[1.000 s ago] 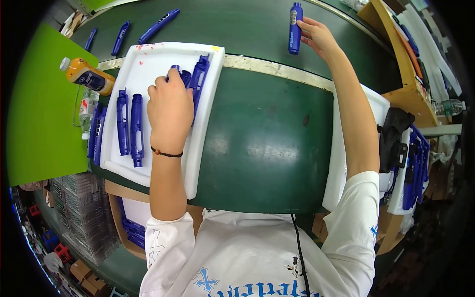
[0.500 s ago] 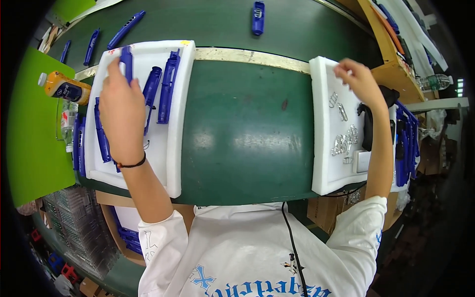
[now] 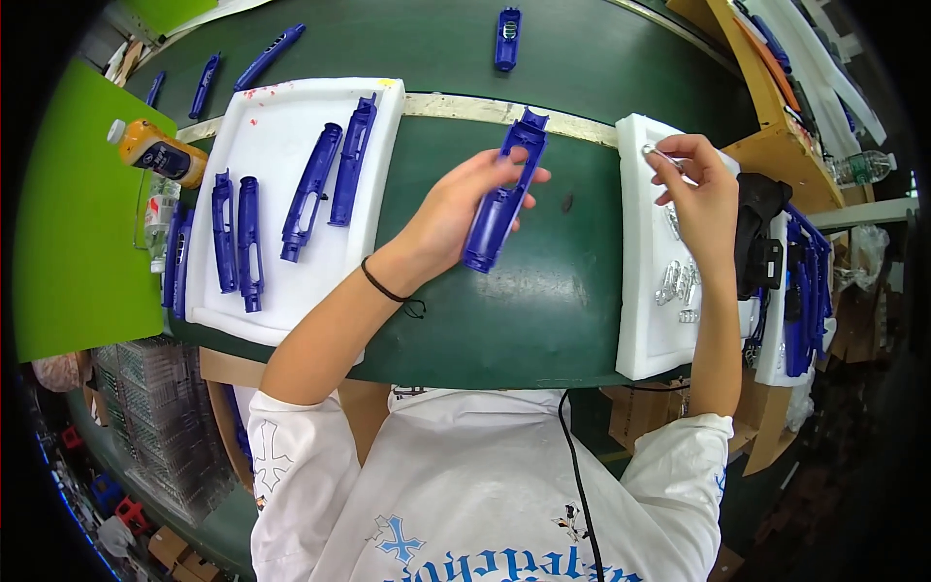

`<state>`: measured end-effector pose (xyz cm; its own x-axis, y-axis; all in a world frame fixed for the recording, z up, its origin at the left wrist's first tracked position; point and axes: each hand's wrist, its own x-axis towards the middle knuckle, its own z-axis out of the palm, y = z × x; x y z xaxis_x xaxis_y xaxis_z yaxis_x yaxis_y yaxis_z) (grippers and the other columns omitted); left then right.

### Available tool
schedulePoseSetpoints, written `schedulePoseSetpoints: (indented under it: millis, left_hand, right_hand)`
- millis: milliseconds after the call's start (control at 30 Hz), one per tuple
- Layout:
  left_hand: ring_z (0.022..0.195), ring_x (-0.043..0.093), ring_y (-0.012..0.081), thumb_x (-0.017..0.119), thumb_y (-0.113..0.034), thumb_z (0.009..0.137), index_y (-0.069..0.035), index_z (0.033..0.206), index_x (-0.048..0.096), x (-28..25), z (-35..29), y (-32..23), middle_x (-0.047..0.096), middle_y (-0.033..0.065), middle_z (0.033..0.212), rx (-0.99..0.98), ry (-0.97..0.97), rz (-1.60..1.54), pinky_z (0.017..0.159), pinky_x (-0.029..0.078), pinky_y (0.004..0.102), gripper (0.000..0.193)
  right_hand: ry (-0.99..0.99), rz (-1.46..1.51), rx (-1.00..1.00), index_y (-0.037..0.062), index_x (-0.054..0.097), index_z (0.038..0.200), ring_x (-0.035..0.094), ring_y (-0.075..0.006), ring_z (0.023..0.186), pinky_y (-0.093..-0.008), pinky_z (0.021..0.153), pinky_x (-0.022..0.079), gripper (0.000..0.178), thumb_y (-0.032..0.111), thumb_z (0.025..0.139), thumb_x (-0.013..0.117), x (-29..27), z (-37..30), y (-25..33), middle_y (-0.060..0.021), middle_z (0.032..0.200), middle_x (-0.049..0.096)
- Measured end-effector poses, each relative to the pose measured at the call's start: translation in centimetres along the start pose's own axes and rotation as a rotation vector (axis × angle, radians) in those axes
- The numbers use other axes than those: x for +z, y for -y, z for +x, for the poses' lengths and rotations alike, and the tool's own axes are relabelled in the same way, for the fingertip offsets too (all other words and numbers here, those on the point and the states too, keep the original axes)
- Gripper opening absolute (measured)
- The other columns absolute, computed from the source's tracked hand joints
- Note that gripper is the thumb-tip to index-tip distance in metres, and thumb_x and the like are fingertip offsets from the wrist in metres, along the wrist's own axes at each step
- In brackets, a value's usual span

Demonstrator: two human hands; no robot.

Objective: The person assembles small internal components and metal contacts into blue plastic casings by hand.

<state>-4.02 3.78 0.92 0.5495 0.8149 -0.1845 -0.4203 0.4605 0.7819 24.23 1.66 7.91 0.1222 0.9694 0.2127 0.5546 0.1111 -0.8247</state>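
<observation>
My left hand (image 3: 448, 215) is closed round a long blue plastic half-shell (image 3: 492, 229) with a window cut in it, tilted above the green table (image 3: 446, 330). Its hollow side faces up. Over the right-hand white foam tray (image 3: 635, 310), my right hand (image 3: 708, 202) pinches a small clear plastic piece (image 3: 663, 156) between thumb and fingers. Several more clear pieces (image 3: 669, 281) lie in that tray below the hand. In the left foam tray (image 3: 276, 136) rest several similar blue half-shells (image 3: 312, 194).
An orange drink bottle (image 3: 160, 152) and a clear bottle (image 3: 158, 218) stand left of the left tray. More blue shells (image 3: 507, 39) lie along the table's far strip. A black object (image 3: 761, 228) sits beside the right tray, near stacked blue parts (image 3: 805, 291).
My left hand has moved right from the left tray to the middle, bringing a blue half-shell along. My right hand has dipped slightly, and a clear piece now shows in its fingers.
</observation>
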Motion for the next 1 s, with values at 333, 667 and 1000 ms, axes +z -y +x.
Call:
schedulePoseSetpoints:
  millis: [333, 667, 1000]
  left_hand:
    - [0.068, 0.056, 0.0073, 0.046, -0.022, 0.11, -0.014, 0.153, 0.039, 1.0, -1.4, -0.3, 0.058, 0.0028, 0.088, 0.003, 0.083, 0.599, 0.056, 0.05, 0.0254, 0.044]
    - [0.075, 0.06, 0.0089, 0.055, -0.005, 0.102, -0.004, 0.139, 0.052, 0.9, -1.3, 0.9, 0.059, 0.0049, 0.096, 0.089, 0.123, 0.681, 0.059, 0.05, 0.0245, 0.036]
    - [0.064, 0.059, 0.0084, 0.057, -0.014, 0.106, -0.003, 0.122, 0.058, 1.7, -1.3, 1.0, 0.06, 0.0041, 0.087, 0.117, 0.02, 0.773, 0.052, 0.047, 0.0239, 0.02]
  right_hand:
    - [0.324, 0.127, -0.113, 0.0009, 0.077, 0.101, 0.074, -0.011, 0.083, -0.0225, 0.074, 0.059, 0.015, -0.003, 0.086, 0.076, 5.0, -1.1, 5.0, -0.0074, 0.092, 0.076]
    - [0.247, -0.017, -0.305, -0.0007, 0.072, 0.087, 0.075, -0.0186, 0.073, -0.0265, 0.066, 0.058, 0.01, 0.002, 0.082, 0.081, 5.1, -1.1, 2.8, -0.0107, 0.082, 0.076]
    - [0.134, -0.183, -0.542, 0.0043, 0.075, 0.088, 0.073, -0.0228, 0.071, -0.03, 0.064, 0.058, 0.007, 0.007, 0.083, 0.079, 6.5, -1.4, 0.8, -0.0066, 0.081, 0.075]
